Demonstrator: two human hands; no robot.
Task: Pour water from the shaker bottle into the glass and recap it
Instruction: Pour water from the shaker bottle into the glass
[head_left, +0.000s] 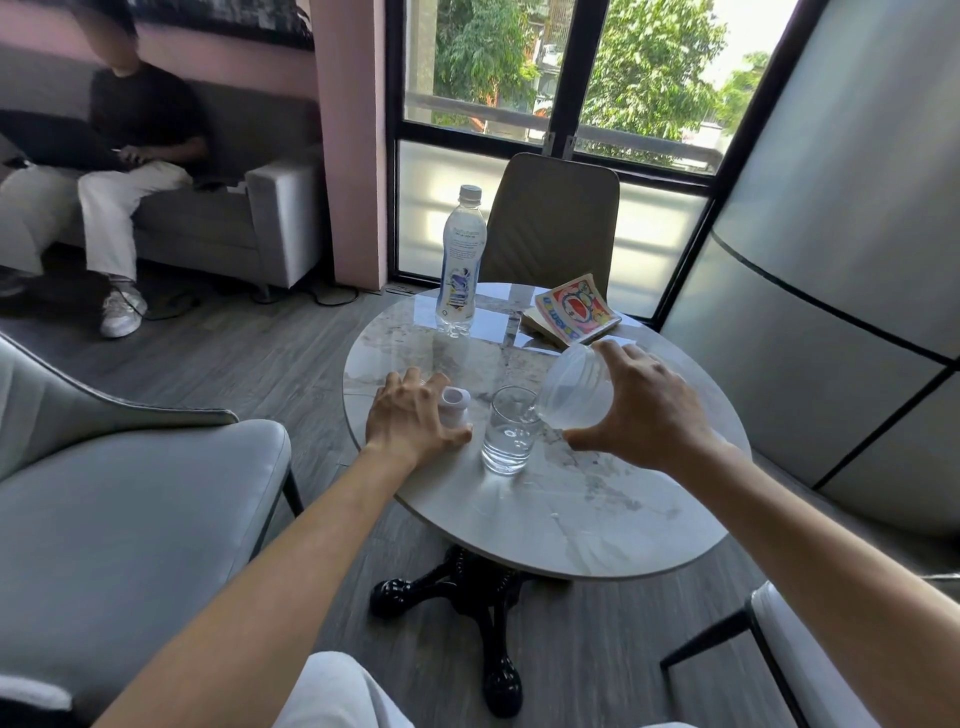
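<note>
My right hand (644, 410) grips the translucent shaker bottle (574, 387), tipped over with its open mouth at the rim of the clear glass (509, 434). The glass stands upright on the round marble table (571, 519) and holds some water at its bottom. To the left of the glass, my left hand (410, 415) rests on the table with its fingers around the pale pink-white shaker cap (456, 404).
A capped plastic water bottle (461, 260) stands at the table's far edge, with a colourful book (571, 312) to its right. A brown chair (550, 218) is behind the table, grey armchairs at the left and right. A person sits on a sofa far left.
</note>
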